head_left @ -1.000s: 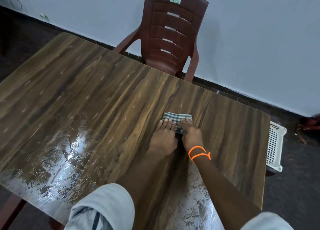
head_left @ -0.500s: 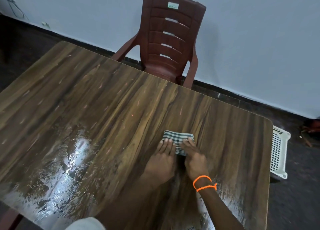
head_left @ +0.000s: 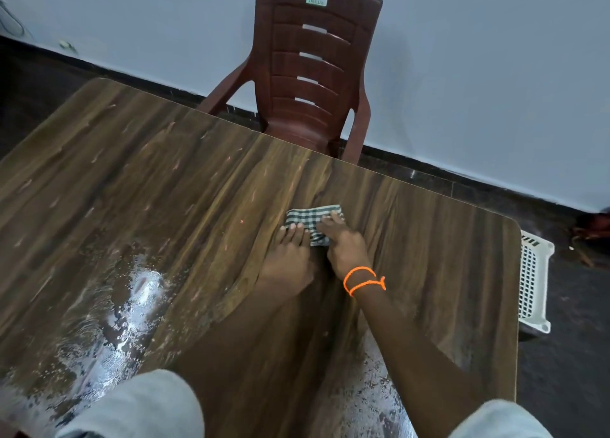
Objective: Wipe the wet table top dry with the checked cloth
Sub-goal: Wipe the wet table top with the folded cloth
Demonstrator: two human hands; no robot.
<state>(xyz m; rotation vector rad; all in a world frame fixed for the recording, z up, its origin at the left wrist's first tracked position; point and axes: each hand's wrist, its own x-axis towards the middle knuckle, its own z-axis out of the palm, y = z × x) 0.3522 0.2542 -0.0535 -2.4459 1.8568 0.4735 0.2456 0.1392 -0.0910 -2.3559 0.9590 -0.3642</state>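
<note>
From the head camera, the folded checked cloth [head_left: 312, 223] lies on the desk [head_left: 429, 239] just past centre, toward one o'clock. Both hands press flat on its near edge, fingers spread, gripping nothing: left hand [head_left: 290, 259] at its seven o'clock, right hand [head_left: 345, 251] at its five o'clock. Water [head_left: 132, 309] shines at eight o'clock (another patch sits near six). Wiping well probably means keeping the palms down and drawing the cloth through those pools in overlapping strokes.
</note>
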